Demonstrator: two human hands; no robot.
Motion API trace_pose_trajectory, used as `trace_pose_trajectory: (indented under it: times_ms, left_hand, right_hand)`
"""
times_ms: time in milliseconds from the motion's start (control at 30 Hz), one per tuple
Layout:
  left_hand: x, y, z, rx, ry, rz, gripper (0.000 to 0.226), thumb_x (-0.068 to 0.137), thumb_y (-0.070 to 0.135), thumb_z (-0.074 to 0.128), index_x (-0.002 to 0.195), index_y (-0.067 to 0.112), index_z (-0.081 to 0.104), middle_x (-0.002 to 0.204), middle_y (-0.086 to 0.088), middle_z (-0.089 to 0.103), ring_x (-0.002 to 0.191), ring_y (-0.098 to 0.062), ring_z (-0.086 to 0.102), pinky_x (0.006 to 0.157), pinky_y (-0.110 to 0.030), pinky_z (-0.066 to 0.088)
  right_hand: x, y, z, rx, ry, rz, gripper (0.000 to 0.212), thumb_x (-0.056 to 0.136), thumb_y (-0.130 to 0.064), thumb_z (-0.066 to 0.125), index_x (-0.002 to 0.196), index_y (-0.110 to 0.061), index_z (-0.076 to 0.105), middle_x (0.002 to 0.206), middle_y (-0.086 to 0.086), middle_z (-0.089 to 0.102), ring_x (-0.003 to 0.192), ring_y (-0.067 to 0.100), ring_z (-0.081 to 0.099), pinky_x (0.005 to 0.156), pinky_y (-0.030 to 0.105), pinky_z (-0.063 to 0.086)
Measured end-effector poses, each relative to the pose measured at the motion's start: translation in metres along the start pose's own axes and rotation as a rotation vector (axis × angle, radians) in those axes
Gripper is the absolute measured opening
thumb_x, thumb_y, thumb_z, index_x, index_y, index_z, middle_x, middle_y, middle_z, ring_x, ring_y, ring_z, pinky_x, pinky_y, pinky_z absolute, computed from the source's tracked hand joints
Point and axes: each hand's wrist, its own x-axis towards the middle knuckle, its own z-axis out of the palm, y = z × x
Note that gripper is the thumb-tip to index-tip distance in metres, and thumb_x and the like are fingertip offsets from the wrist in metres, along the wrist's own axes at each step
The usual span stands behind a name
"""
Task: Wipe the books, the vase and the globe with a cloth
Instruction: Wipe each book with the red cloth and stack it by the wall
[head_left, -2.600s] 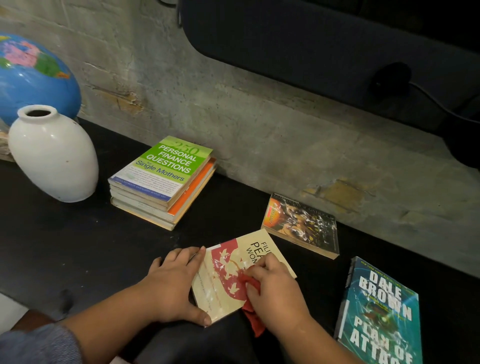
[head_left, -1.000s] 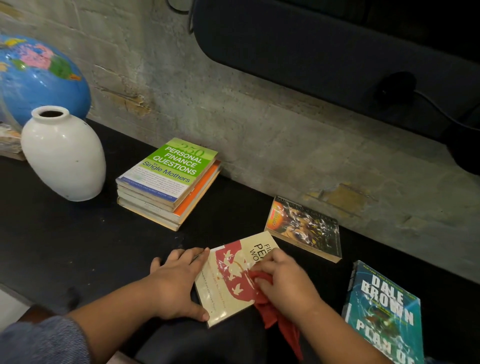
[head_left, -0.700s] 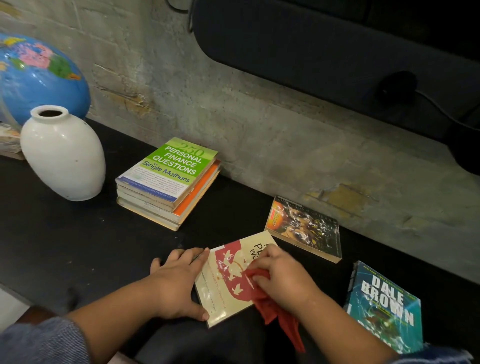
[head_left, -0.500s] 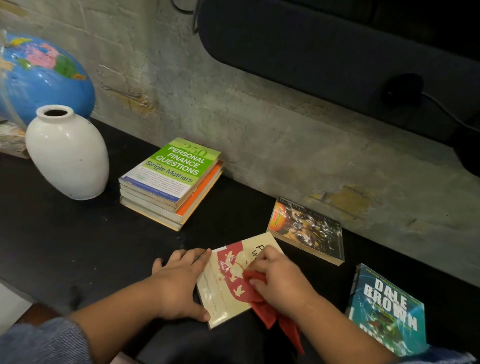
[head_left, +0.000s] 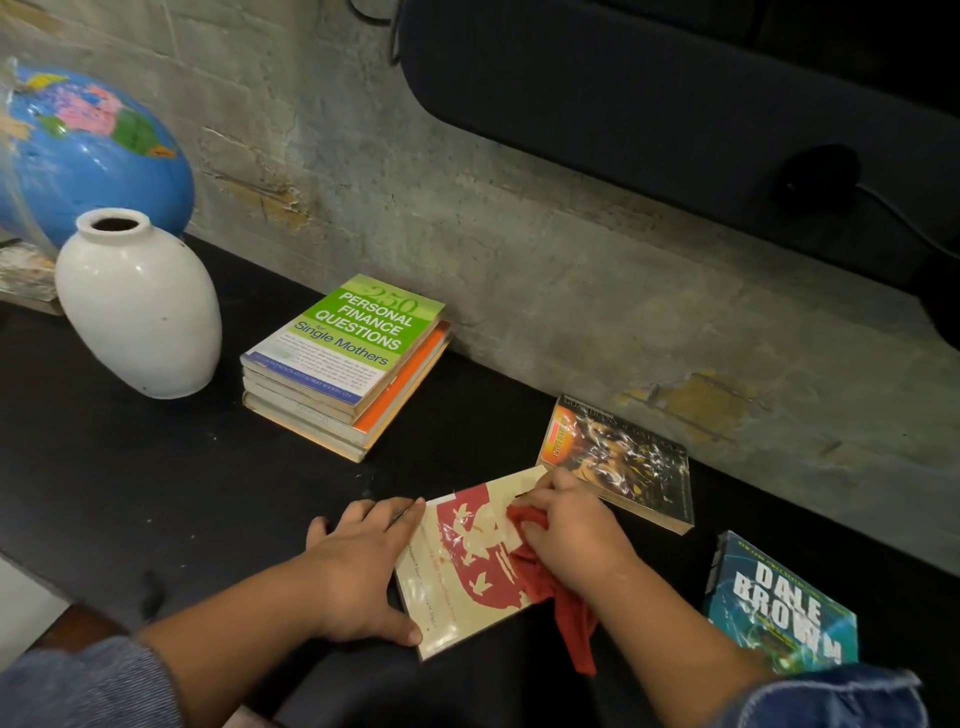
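A cream and red book (head_left: 457, 571) lies flat on the black shelf (head_left: 130, 493) near its front edge. My left hand (head_left: 358, 566) rests against the book's left side, fingers straight, thumb at the lower corner. My right hand (head_left: 566, 535) grips a red cloth (head_left: 561, 597) and presses it onto the cover's upper right part. A stack of books (head_left: 343, 364) with a green cover on top sits behind. The white vase (head_left: 137, 304) and blue globe (head_left: 78, 150) stand at the far left.
A dark illustrated paperback (head_left: 618, 462) lies by the wall, just beyond my right hand. A teal Dale Brown book (head_left: 779, 608) lies at the right. A rough concrete wall (head_left: 519, 249) backs the shelf, with a dark screen (head_left: 675, 104) mounted above.
My right hand has slid the red cloth up and to the left across the cover, toward the book's top edge. My left hand has stayed put on the book's side.
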Motion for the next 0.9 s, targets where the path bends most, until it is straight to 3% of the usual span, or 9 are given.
trace_pose_trajectory:
  times_ms: [67,200,300,400,567,733,900]
  left_hand:
    - [0.000,0.000,0.000,0.001,0.003,0.001,0.121,0.072,0.063,0.069,0.150,0.034,-0.019,0.158,0.015,-0.009,0.146,-0.021,-0.005,0.115,-0.057,0.000]
    - [0.001,-0.001,0.000,0.002,0.000,0.005,0.121,0.072,0.063,0.069,0.150,0.034,-0.019,0.158,0.015,-0.008,0.146,-0.021,-0.005,0.115,-0.057,0.000]
    - [0.001,0.000,0.000,0.002,-0.005,0.001,0.121,0.071,0.063,0.069,0.150,0.034,-0.019,0.158,0.014,-0.009,0.146,-0.021,-0.006,0.115,-0.058,0.000]
    - [0.000,-0.001,0.000,0.001,0.001,0.005,0.121,0.071,0.064,0.068,0.150,0.034,-0.019,0.158,0.014,-0.008,0.146,-0.020,-0.005,0.115,-0.057,0.000]
    - [0.000,-0.002,-0.001,-0.001,-0.007,0.014,0.121,0.070,0.065,0.068,0.149,0.035,-0.019,0.158,0.015,-0.009,0.146,-0.020,-0.005,0.115,-0.057,0.000]
    - [0.001,-0.002,-0.001,0.003,-0.004,0.009,0.121,0.071,0.065,0.068,0.149,0.035,-0.019,0.158,0.015,-0.008,0.146,-0.020,-0.005,0.115,-0.057,0.000]
    - [0.001,-0.002,-0.001,0.001,-0.007,0.009,0.121,0.071,0.064,0.068,0.149,0.035,-0.019,0.158,0.015,-0.009,0.146,-0.021,-0.005,0.115,-0.057,-0.001]
  right_hand:
    - [0.002,-0.005,0.004,-0.044,0.048,0.017,0.028,0.096,-0.032,0.056,0.122,-0.035,0.064,0.120,-0.015,0.038,0.118,0.011,0.043,0.103,0.028,0.042]
    - [-0.005,-0.016,0.009,-0.034,-0.091,-0.146,0.030,0.096,-0.033,0.057,0.125,-0.039,0.061,0.123,-0.019,0.037,0.118,0.005,0.038,0.104,0.022,0.037]
    - [0.004,-0.011,0.004,-0.008,-0.021,-0.068,0.027,0.096,-0.031,0.056,0.121,-0.037,0.065,0.121,-0.018,0.039,0.119,0.007,0.041,0.103,0.022,0.038]
    - [0.007,-0.019,0.007,-0.072,0.028,-0.040,0.032,0.098,-0.033,0.053,0.130,-0.032,0.059,0.129,-0.014,0.035,0.124,0.011,0.038,0.105,0.026,0.038]
    - [0.004,-0.024,0.006,-0.039,-0.139,-0.154,0.032,0.096,-0.030,0.057,0.127,-0.037,0.060,0.128,-0.019,0.036,0.120,0.007,0.040,0.104,0.022,0.037]
    - [0.012,-0.031,0.008,-0.085,-0.034,-0.101,0.037,0.098,-0.031,0.054,0.135,-0.034,0.054,0.132,-0.015,0.034,0.125,0.011,0.037,0.105,0.026,0.037]
    - [0.006,-0.027,0.004,-0.020,-0.195,-0.188,0.032,0.095,-0.027,0.059,0.126,-0.036,0.062,0.127,-0.021,0.036,0.118,0.004,0.040,0.104,0.024,0.041]
